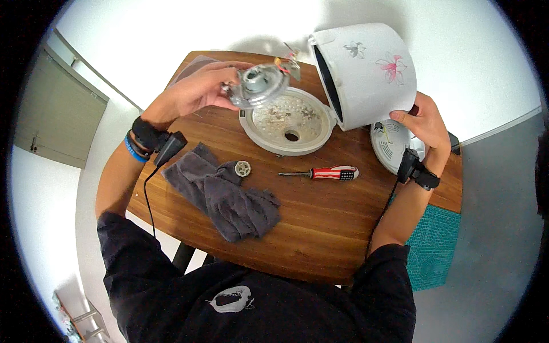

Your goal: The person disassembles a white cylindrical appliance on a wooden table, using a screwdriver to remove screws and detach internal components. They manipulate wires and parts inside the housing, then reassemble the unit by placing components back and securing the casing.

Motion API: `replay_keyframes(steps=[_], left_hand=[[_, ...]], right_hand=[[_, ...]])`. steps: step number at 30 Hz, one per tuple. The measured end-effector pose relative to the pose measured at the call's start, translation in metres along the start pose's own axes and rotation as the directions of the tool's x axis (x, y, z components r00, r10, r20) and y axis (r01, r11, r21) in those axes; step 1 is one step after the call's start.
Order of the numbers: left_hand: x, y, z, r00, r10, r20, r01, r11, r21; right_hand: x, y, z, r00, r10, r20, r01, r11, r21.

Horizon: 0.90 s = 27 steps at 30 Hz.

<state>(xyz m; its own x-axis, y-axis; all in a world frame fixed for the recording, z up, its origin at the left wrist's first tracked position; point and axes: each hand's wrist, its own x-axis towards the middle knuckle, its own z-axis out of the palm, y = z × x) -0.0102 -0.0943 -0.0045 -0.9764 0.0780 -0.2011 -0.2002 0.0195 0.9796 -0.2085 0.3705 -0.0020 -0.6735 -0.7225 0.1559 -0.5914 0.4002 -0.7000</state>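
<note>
My left hand (206, 88) is closed on the rim of a round metal heating plate (263, 91). It hangs tilted above the table, and small wires and metal parts stick out at its far right. My right hand (424, 123) grips the lower right end of a white rice cooker body (372, 74) printed with grey and pink flowers. The body is tipped on its side, its dark opening facing left. Below the heating plate lies the cooker's round lid (320, 143), dimpled inside with a dark hole. The lid touches or adjoins the body's lower edge.
A red, white and black screwdriver (334, 172) lies mid-table. Left of it are a small white round part (242, 168) and a crumpled grey cloth (229, 200). A white slotted disc (386, 150) sits partly under my right hand. A teal mat (434, 246) is at the right edge.
</note>
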Motion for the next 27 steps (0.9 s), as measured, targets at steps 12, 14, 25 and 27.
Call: replay_keyframes(steps=[12, 14, 25, 27], left_hand=[[-0.016, -0.044, -0.039, 0.976, -0.155, -0.152, 0.164, 0.985, 0.051], [-0.013, -0.051, -0.041, 0.972, -0.167, -0.167, 0.177, 0.983, 0.051], [-0.029, -0.062, -0.047, 0.961, -0.184, -0.204, 0.182, 0.983, -0.033], [-0.028, -0.064, -0.047, 0.961, -0.169, -0.218, 0.176, 0.984, 0.014]], right_hand=[[0.007, 0.018, -0.003, 0.998, -0.041, -0.045, 0.039, 0.998, -0.04], [0.006, 0.022, -0.002, 0.998, -0.035, -0.054, 0.033, 0.998, -0.048], [0.002, 0.036, -0.007, 0.997, 0.069, -0.039, -0.067, 0.996, 0.061], [0.002, 0.036, -0.008, 0.996, 0.072, -0.043, -0.07, 0.997, 0.038]])
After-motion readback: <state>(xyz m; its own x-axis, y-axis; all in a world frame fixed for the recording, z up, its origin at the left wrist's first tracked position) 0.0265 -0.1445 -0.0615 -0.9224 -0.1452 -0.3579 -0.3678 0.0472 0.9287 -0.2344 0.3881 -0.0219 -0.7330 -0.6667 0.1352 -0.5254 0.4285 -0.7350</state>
